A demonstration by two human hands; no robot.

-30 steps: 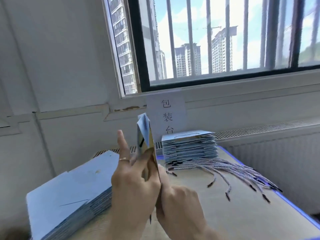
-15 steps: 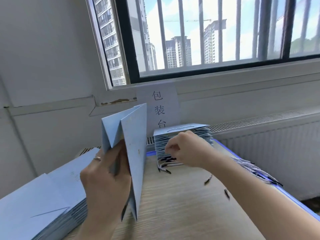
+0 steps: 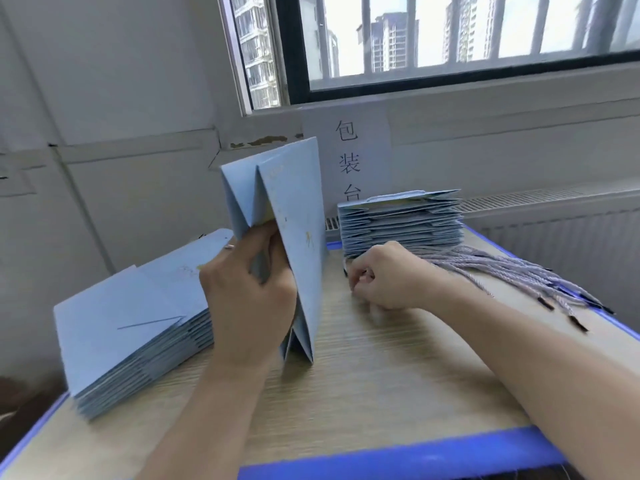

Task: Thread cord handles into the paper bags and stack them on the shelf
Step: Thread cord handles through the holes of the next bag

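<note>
My left hand [image 3: 247, 299] grips a folded light-blue paper bag [image 3: 294, 216] and holds it upright on the wooden table [image 3: 381, 382]. My right hand [image 3: 381, 280] rests on the table at the near end of a bundle of grey cord handles [image 3: 502, 271], its fingers curled around cord ends; the fingertips are hidden. A stack of flat blue bags [image 3: 401, 221] stands just behind that hand. A second stack of flat blue bags [image 3: 131, 317] lies at the left.
The table has a blue edge [image 3: 398, 462] along the front and right side. A white paper sign with black characters [image 3: 348, 154] hangs on the wall under the barred window [image 3: 450, 39]. A radiator grille [image 3: 554, 199] runs behind the table.
The right hand left the bag, reached to the cord bundle and now pinches cord ends lower on the table. The left hand set the bag more upright; the view has tilted down.
</note>
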